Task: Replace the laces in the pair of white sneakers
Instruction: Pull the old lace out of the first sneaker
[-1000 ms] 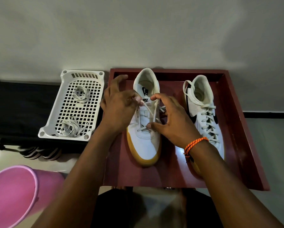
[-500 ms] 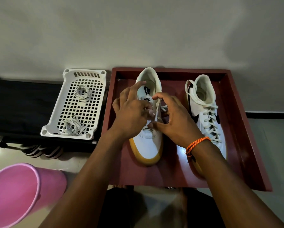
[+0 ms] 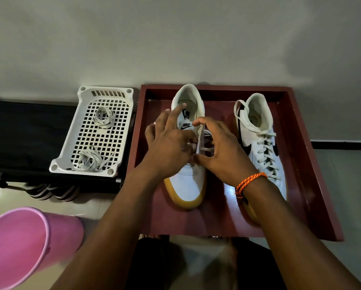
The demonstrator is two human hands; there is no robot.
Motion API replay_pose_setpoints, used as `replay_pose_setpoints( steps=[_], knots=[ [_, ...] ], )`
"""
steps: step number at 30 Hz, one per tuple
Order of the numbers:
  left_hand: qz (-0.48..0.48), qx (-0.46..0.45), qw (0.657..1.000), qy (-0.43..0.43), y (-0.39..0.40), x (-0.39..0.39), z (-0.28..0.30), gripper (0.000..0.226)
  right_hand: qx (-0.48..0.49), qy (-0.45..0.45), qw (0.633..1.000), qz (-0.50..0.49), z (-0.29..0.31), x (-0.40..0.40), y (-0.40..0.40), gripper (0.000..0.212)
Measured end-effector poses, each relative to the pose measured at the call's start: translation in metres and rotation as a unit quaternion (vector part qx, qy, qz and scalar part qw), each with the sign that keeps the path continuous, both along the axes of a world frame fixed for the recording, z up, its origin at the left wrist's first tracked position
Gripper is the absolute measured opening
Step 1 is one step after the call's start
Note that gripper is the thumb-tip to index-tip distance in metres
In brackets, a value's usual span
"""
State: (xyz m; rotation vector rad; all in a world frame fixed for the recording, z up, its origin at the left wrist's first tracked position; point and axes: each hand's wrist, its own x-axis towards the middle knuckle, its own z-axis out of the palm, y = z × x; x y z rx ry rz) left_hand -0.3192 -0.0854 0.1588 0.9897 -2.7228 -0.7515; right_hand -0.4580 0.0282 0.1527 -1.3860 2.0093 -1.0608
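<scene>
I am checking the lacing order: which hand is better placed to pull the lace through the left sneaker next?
Probably the right hand: it pinches the lace upright over the left sneaker, while the left hand steadies it.

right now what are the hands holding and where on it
Both hands work the lace of the left sneaker. The right hand pinches it over the eyelets; the left hand holds it at the tongue.

Two white leather sneakers stand side by side in the dark red wooden tray (image 3: 305, 164): the gum-soled left sneaker (image 3: 185, 185) at centre, the laced right sneaker (image 3: 261, 147) at its 3 o'clock. At the tray's 9 o'clock sits the white perforated plastic basket (image 3: 70, 155), holding two white lace bundles (image 3: 104, 118). The pink plastic bucket (image 3: 18, 248) lies at 7 o'clock.
</scene>
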Motion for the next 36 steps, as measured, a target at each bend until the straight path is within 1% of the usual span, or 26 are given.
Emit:
replay_pose_setpoints(
  steps=[4,6,7,9,11,12,13,16,18,19,22,25,29,30,32,34,36],
  knots=[
    [0.005,0.0,1.0,0.018,-0.002,0.001,0.0,0.011,0.005,-0.002,1.0,0.0,0.0,0.001,0.0,0.08],
    [0.034,0.021,0.998,0.041,-0.008,0.004,0.007,0.009,0.014,0.005,1.0,0.0,0.001,0.001,0.0,0.082],
    [0.054,0.042,0.996,0.058,-0.013,0.006,0.009,0.014,0.017,0.009,1.0,0.0,0.001,0.001,0.0,0.082],
    [0.093,0.092,0.983,0.129,-0.023,0.008,0.012,0.017,0.02,0.012,1.0,-0.001,0.001,0.0,0.0,0.082],
    [0.114,0.103,0.97,0.186,-0.032,0.012,0.01,0.025,0.021,0.013,1.0,-0.003,0.002,0.0,0.0,0.081],
    [0.111,0.092,0.972,0.185,-0.033,0.012,0.009,0.028,0.021,0.014,1.0,-0.003,0.002,0.0,0.001,0.08],
    [0.104,0.076,0.978,0.161,-0.03,0.011,0.01,0.027,0.021,0.013,1.0,-0.003,0.002,0.0,0.001,0.08],
    [0.058,0.019,0.997,0.054,-0.013,0.007,0.012,0.018,0.02,0.006,1.0,-0.003,0.002,0.0,0.001,0.082],
    [0.023,0.012,1.0,-0.001,-0.003,0.004,0.007,0.016,0.015,0.0,1.0,-0.001,0.002,0.0,0.0,0.082],
    [0.014,0.01,1.0,-0.008,-0.002,0.003,0.004,0.015,0.012,-0.001,1.0,0.0,0.002,0.0,0.0,0.081],
    [0.02,0.003,1.0,0.013,-0.001,0.001,0.004,0.01,0.012,0.001,1.0,0.001,0.0,0.0,0.0,0.082],
    [0.051,-0.013,0.998,0.039,-0.007,0.003,0.007,0.006,0.017,-0.002,1.0,0.001,0.001,0.0,0.0,0.083],
    [0.116,-0.037,0.989,0.089,-0.017,0.009,0.012,0.007,0.015,-0.005,1.0,0.004,0.002,0.0,0.0,0.081],
    [0.122,-0.045,0.986,0.102,-0.019,0.009,0.011,0.009,0.016,-0.004,1.0,0.004,0.001,0.0,0.0,0.081],
    [0.104,-0.056,0.986,0.116,-0.016,0.008,0.011,0.018,0.019,-0.004,1.0,0.001,0.0,0.0,0.0,0.082],
    [0.059,-0.053,0.993,0.087,-0.009,0.005,0.009,0.019,0.014,-0.007,1.0,0.0,-0.001,-0.001,0.0,0.084],
    [0.017,-0.037,0.999,0.029,0.002,0.0,0.005,0.014,0.006,-0.011,1.0,0.0,-0.002,-0.002,0.0,0.081]
  ],
)
